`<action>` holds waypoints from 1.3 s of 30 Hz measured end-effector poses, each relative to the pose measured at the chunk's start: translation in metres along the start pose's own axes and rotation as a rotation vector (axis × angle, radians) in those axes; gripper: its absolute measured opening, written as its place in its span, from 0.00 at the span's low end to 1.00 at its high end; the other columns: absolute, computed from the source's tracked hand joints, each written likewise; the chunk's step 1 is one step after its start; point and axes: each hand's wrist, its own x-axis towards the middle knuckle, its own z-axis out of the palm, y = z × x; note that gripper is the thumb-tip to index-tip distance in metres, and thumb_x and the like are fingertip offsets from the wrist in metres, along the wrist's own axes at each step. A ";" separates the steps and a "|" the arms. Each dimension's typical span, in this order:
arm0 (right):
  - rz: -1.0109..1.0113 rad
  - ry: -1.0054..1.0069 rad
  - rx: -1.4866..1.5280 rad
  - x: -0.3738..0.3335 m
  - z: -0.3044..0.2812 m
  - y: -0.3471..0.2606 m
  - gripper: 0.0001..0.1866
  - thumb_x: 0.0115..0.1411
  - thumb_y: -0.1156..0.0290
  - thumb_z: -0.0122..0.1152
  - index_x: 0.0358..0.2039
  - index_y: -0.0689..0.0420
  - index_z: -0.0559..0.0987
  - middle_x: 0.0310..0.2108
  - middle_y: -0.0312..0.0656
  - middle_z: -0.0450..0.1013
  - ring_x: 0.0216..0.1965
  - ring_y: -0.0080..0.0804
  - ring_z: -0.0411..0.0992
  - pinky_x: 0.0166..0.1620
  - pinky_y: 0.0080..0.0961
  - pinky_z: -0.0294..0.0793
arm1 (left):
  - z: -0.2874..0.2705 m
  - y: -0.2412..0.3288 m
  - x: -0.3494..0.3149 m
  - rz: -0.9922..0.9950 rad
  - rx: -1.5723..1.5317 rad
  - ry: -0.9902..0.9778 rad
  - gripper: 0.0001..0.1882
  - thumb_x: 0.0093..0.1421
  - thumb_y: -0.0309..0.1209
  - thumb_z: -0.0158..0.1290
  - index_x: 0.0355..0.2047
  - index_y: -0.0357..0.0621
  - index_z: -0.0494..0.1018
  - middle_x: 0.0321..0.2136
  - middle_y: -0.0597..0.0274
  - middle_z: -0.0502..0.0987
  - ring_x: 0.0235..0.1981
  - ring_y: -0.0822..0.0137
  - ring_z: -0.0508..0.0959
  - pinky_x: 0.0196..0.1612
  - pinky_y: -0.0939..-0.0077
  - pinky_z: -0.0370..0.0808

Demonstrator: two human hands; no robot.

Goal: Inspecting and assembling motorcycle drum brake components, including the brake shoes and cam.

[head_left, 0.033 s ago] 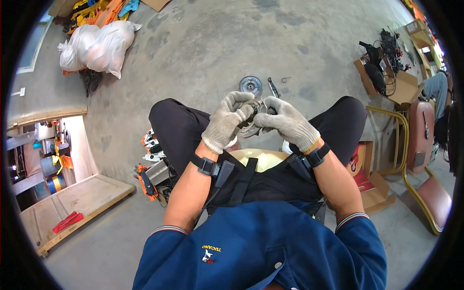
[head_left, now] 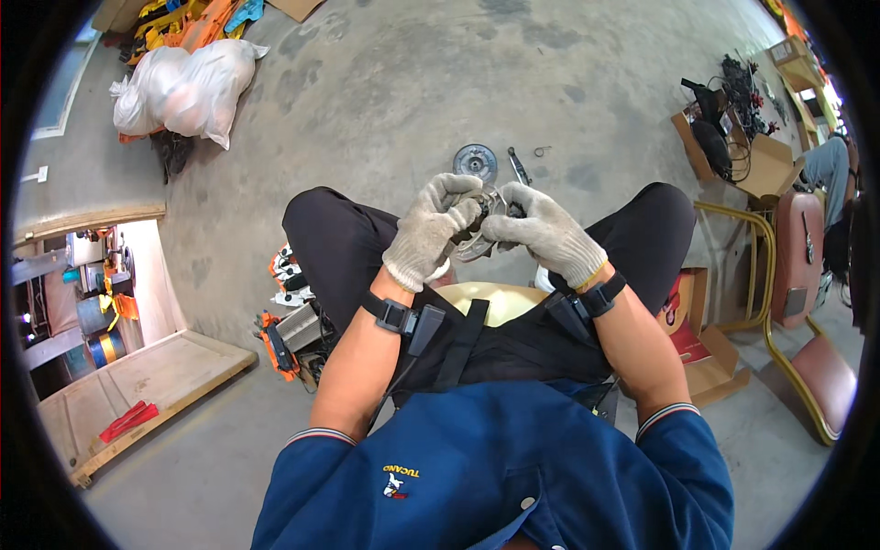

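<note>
Between my raised knees, both gloved hands hold a set of curved metal brake shoes [head_left: 474,248] that together form a rough ring. My left hand [head_left: 434,225] has its fingers bent round the left side, thumb pressed near a dark part in the middle. On the right side, my right hand [head_left: 541,229] pinches the upper part with thumb and fingers. Gloves hide much of the piece. Just beyond lie a round grey brake plate [head_left: 475,162], a dark metal lever arm [head_left: 519,167] and a small bent wire piece [head_left: 543,150], all on the concrete floor.
Orange and white power tools [head_left: 291,335] lie beside my left knee. A white plastic sack [head_left: 188,92] is at the far left, above a low wooden board [head_left: 147,390]. Right of me stand an open carton [head_left: 710,362], a gold-framed chair [head_left: 763,247] and a box of cables [head_left: 765,165].
</note>
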 end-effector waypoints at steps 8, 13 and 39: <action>-0.027 0.070 -0.110 -0.004 0.005 -0.008 0.25 0.59 0.68 0.74 0.53 0.67 0.77 0.41 0.44 0.78 0.40 0.28 0.78 0.44 0.27 0.81 | -0.007 -0.008 0.003 -0.021 -0.004 -0.007 0.18 0.67 0.24 0.60 0.56 0.37 0.73 0.47 0.58 0.81 0.46 0.69 0.83 0.51 0.71 0.84; -0.033 0.090 -0.198 -0.002 0.003 -0.009 0.25 0.58 0.68 0.75 0.52 0.66 0.78 0.41 0.43 0.78 0.41 0.27 0.78 0.45 0.26 0.81 | -0.001 -0.002 0.003 -0.022 -0.032 -0.002 0.15 0.68 0.21 0.58 0.54 0.37 0.72 0.44 0.61 0.80 0.41 0.75 0.80 0.47 0.80 0.80; -0.066 0.101 -0.247 -0.001 0.006 -0.004 0.22 0.58 0.65 0.75 0.47 0.65 0.80 0.36 0.38 0.77 0.38 0.21 0.75 0.42 0.23 0.77 | -0.005 -0.002 0.001 -0.026 0.116 0.023 0.14 0.70 0.27 0.59 0.53 0.36 0.74 0.44 0.59 0.82 0.39 0.76 0.80 0.43 0.80 0.80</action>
